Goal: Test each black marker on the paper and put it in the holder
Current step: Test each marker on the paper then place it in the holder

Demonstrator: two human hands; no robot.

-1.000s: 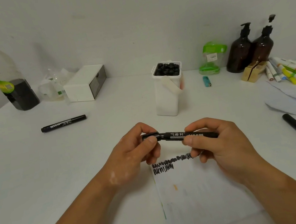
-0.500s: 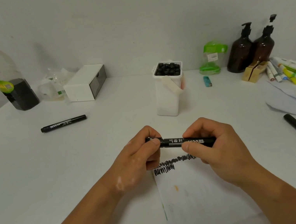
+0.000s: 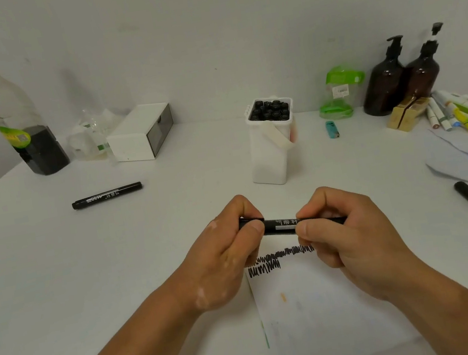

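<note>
White table: hands closer together on marker.

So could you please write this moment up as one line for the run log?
left hand + right hand: both grip marker | above scribbled paper | holder: nearly full | loose marker on table

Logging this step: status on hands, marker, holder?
Left hand and right hand both shut on black marker, level above scribbled paper. Holder upright, nearly full. Nothing blocks the way to it.
</note>
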